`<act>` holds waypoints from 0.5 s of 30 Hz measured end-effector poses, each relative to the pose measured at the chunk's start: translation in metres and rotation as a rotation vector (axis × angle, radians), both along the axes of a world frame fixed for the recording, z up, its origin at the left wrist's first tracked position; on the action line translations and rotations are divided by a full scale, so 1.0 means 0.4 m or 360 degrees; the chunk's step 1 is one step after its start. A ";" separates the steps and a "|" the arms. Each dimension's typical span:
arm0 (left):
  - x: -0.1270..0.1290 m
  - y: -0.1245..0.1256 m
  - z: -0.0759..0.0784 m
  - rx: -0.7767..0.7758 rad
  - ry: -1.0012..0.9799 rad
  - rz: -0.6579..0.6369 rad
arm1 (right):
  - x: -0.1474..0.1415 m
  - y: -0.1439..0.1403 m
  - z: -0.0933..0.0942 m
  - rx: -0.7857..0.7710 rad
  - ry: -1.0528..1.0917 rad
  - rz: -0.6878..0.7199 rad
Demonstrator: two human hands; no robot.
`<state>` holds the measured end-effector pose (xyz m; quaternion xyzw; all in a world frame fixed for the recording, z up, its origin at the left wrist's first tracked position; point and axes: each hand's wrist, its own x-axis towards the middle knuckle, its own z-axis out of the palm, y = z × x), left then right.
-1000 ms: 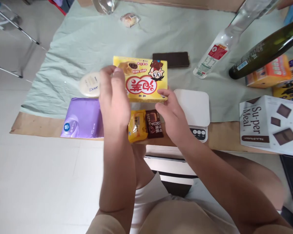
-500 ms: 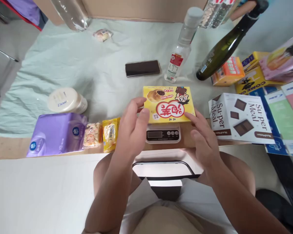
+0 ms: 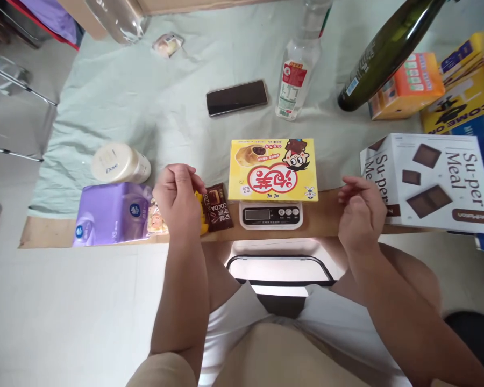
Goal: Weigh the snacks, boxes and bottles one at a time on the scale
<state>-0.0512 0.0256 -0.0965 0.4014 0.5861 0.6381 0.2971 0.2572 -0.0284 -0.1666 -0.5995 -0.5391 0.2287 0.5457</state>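
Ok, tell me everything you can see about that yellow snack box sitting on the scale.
The yellow snack box is a flat rectangular carton, cardboard by the look of it, closed and lying face up. Its print reads upside down from this view: big red and white characters, a cartoon face and a picture of a chocolate-filled puff. It rests on the small white scale, covering the platform so only the display strip shows. Neither hand touches it: the left hand and right hand sit apart on either side.

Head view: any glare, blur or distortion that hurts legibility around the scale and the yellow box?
Head view: evenly lit, soft shadows. The yellow box print is sharp; the scale display looks blank or unreadable. Wide-angle warp tilts the dark bottle and clear bottle outward. Left hand and right hand show little motion blur.
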 end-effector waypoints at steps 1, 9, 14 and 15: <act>0.000 0.000 0.001 0.0032 -0.0019 0.0005 | 0.000 -0.001 -0.006 -0.0012 0.0030 -0.0006; 0.017 -0.007 0.010 0.0170 -0.0165 -0.0121 | -0.001 -0.011 -0.006 -0.0062 0.0165 -0.0032; 0.026 -0.002 0.003 0.0103 -0.0202 -0.0142 | -0.001 -0.009 -0.008 -0.0084 0.0140 -0.0048; 0.026 -0.001 0.000 0.0088 -0.0186 -0.0144 | -0.002 -0.008 -0.007 -0.0091 0.0119 -0.0049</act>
